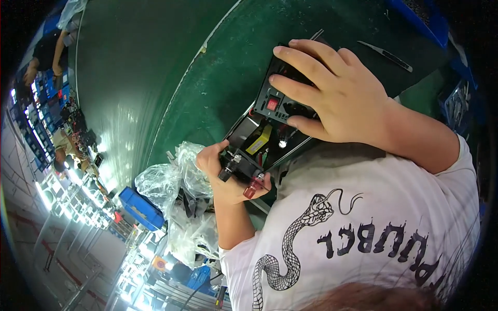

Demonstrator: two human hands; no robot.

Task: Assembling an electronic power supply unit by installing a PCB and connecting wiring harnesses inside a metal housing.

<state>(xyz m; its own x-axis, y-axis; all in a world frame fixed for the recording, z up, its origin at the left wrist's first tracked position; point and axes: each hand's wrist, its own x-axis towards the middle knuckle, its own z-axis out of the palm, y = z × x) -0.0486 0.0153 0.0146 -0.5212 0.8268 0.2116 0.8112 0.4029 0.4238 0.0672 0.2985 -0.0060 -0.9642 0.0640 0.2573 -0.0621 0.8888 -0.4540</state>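
A black metal case [239,136] of an electrical device is held tilted in front of my chest, its inside exposed. Within it sit a yellow block-shaped component [258,141] and some wiring. My left hand [220,173] is closed round the near-left end, beside a black terminal post [226,172] and a red terminal post [254,187]. Across the far-right end, a black panel with a red rocker switch [272,103] lies under my right hand [332,90]. That hand's fingers are spread over the panel, with the thumb apart from them; they hide much of it.
A slim knife-like tool [389,56] lies on a dark mat on the green table [207,98]. Clear plastic bags [181,171] and a blue bin [141,208] are at left. Blue trays line the right rim. Other people are at the far left, beyond a dark green belt-like surface [129,62].
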